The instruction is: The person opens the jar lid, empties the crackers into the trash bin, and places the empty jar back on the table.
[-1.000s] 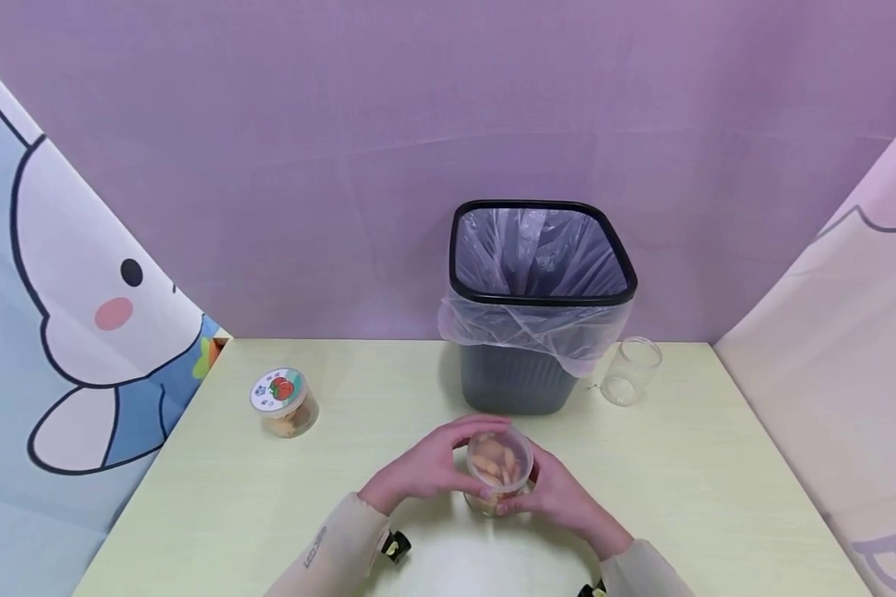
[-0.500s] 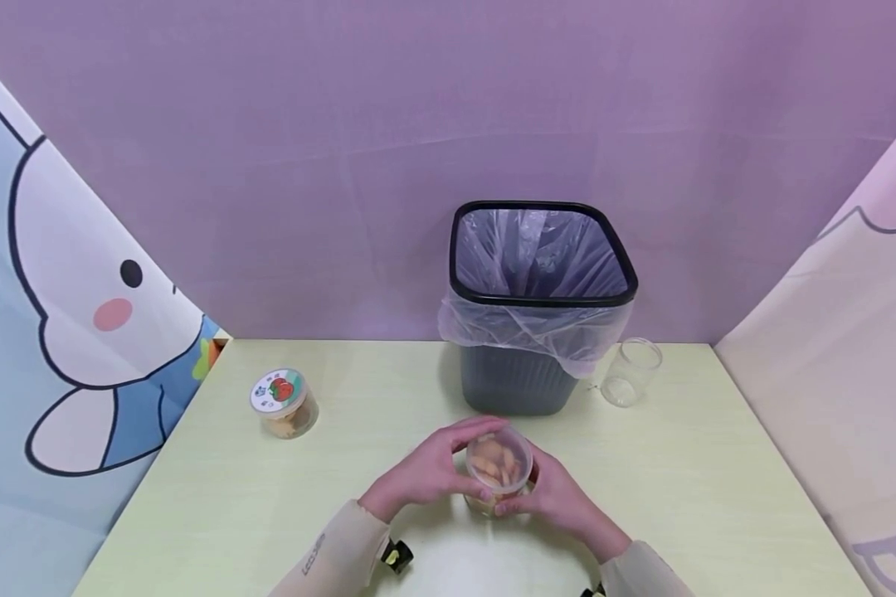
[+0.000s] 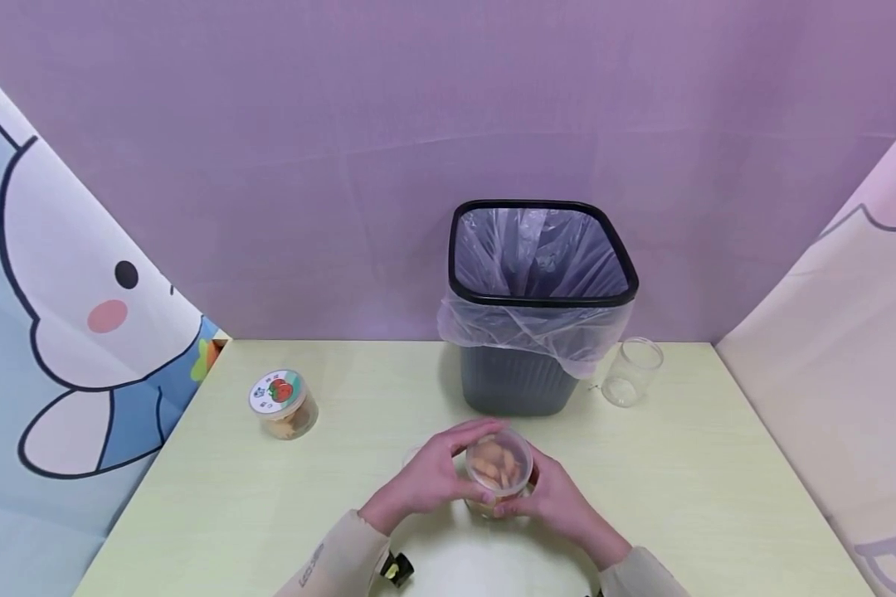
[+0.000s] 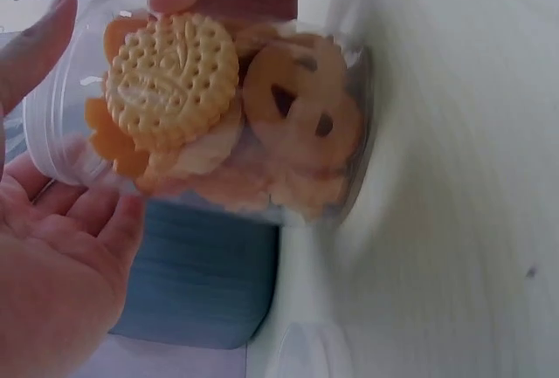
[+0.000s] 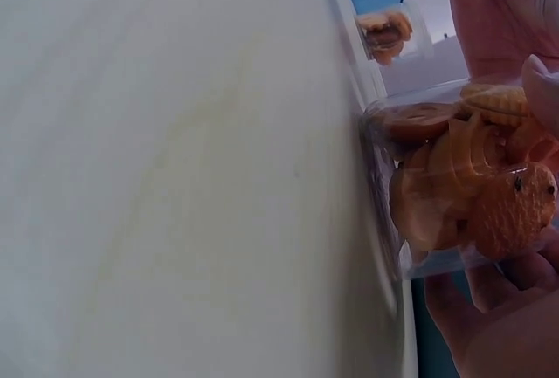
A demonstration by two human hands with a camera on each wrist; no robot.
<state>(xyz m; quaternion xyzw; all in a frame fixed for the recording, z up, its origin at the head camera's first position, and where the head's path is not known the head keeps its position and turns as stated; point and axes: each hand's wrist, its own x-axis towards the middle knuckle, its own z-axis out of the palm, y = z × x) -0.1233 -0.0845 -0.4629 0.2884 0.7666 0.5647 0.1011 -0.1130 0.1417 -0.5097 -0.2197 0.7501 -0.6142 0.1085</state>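
Clear biscuit jar (image 3: 499,473) held on worktop (image 3: 679,481), just in front of bin (image 3: 541,307). Jar gripped from both sides: left hand (image 3: 429,474) fingers curled over top, right hand (image 3: 560,497) wrapped round lower wall. Lid seemingly being worked off; firm hold below, twist above judged needed. Labelled jar (image 3: 284,404) well left of bin, empty jar (image 3: 630,371) beside its right.

The biscuit jar (image 3: 499,473) is clear, glossy plastic. The tabletop (image 3: 717,497) looks smooth and matt, pale green. The bin (image 3: 513,383) is dark ribbed plastic, lined with a thin, crinkled, see-through bag (image 3: 538,332).
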